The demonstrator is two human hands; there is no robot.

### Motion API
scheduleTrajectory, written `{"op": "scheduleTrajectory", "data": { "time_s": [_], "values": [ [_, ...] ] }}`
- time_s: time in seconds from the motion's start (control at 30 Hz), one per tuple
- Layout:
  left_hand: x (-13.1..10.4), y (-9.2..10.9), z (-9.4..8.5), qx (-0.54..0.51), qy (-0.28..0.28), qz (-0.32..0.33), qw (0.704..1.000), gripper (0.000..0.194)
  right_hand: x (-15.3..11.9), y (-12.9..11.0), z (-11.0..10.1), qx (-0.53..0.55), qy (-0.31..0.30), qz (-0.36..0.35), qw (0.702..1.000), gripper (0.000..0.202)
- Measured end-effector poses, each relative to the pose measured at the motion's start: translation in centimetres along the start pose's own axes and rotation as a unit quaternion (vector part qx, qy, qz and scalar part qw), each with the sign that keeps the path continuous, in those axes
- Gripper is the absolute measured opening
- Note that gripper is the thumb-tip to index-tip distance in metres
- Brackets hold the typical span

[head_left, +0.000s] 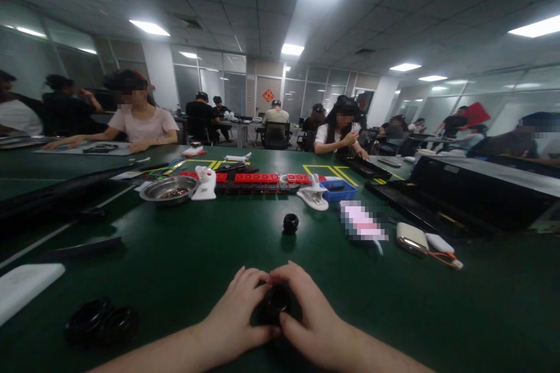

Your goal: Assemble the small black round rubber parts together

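Both of my hands meet low in the middle of the view around a small black hollow round part [277, 302] on the green table. My left hand [242, 306] has its fingers curled against the part's left side. On the other side, my right hand [308, 309] wraps its thumb and fingers about it. The part's underside is hidden. Farther out stands a similar small black round part [290, 223]. To the left lie larger black rings [102, 320], close together.
Across the table run red strips [256, 178], flanked by a metal bowl [168, 191], a white clamp-like piece [313, 193] and a blue bin [339, 191]. A beige box [411, 239] and black cases [476, 195] are at right. A white slab [28, 288] lies left. Other people sit beyond.
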State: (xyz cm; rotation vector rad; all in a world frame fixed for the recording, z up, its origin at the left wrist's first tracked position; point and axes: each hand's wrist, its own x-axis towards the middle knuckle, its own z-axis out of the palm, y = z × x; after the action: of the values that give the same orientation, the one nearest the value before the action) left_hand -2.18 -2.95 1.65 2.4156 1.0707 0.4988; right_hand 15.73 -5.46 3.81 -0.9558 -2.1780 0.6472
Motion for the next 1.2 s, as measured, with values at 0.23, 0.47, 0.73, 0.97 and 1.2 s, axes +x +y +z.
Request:
{"op": "scheduleTrajectory", "data": {
  "time_s": [0.23, 0.47, 0.73, 0.97, 1.2],
  "values": [
    [0.0, 0.1, 0.0, 0.009, 0.000, -0.003, 1.000, 0.039, 0.5, -0.4, -1.0, -0.056, -0.015, 0.058, 0.997, 0.039],
    [0.1, 0.1, 0.0, 0.009, -0.001, 0.002, 1.000, 0.032, 0.6, -0.2, -0.7, -0.117, -0.003, 0.115, 0.987, 0.037],
    [0.0, -0.2, 0.2, 0.003, -0.002, 0.004, 1.000, 0.041, 0.5, -0.6, -1.6, -0.035, -0.075, 0.034, 0.996, 0.052],
    [0.1, 0.2, -0.1, 0.000, -0.010, -0.009, 1.000, 0.035, 0.6, -0.4, -1.7, -0.070, -0.031, 0.091, 0.993, 0.041],
    [0.0, 0.2, -0.1, 0.002, -0.003, -0.004, 1.000, 0.038, 0.4, -0.4, -2.2, 0.001, -0.089, 0.076, 0.993, 0.062]
  ]
}}
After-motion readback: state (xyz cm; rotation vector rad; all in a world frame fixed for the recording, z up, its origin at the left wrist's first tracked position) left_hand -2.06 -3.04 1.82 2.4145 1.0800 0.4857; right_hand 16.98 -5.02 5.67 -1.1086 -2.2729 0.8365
